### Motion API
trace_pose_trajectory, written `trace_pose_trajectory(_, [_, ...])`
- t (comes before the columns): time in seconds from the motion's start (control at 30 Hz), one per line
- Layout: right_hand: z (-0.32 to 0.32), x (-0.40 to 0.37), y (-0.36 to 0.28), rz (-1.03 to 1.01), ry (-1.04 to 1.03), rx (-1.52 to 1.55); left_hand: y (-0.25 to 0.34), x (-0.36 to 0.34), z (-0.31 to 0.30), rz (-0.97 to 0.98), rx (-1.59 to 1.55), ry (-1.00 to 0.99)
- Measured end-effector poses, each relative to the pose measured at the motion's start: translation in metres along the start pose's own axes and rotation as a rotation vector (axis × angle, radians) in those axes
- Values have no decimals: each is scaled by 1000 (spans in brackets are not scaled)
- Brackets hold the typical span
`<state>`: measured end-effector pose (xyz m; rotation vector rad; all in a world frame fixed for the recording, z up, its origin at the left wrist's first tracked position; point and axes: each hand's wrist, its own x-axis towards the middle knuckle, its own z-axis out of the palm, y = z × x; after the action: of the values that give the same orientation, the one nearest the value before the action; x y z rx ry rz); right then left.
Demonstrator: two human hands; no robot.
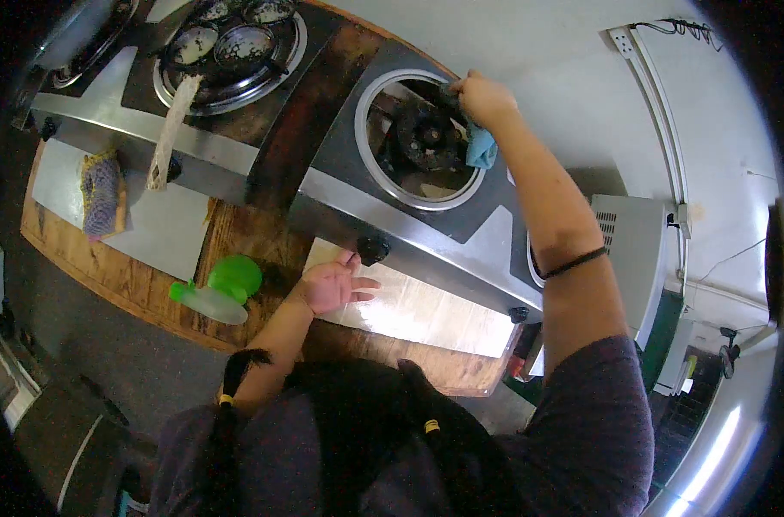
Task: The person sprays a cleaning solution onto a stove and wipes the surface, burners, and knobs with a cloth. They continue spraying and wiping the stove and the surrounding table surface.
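My right hand (485, 102) is closed on a blue cloth (481, 148) at the upper right rim of a round burner opening. Inside the silver ring (364, 138) sits a dark burner (428, 138) with blackened parts around it. Below the stove front, my left hand (333, 284) lies palm up with its fingers apart, close to the black knob (374, 250) and over the edge of a light board (409, 306). Nothing is in that palm. Left of this hand, a green and clear spray bottle (220, 297) lies on the wooden table.
At the upper left, a second stove (211, 142) holds a black pan (237, 52) with round moulds and a wrapped handle (175, 129). A patterned cloth (103, 194) lies on a pale sheet (164, 224). A white appliance (629, 250) stands at the right by the wall.
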<state>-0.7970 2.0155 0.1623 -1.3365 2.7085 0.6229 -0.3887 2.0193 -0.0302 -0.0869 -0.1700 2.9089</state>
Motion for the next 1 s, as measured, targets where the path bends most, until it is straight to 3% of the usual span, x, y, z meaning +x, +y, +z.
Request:
trace_pose_trajectory(0.2, [-2,-56,27,-227,-181,-253,-2,1,-3,-7,39,75])
trace_pose_trajectory(0.3, [2,-92,25,-314,-198,-197,4,1,25,-9,128,137])
trace_pose_trajectory(0.73, [0,-168,-49,-57,-317,471,5,7,30,-83,192,202])
trace_pose_trajectory(1.0, [2,-155,-119,-36,-28,721,2,11,12,-89,159,119])
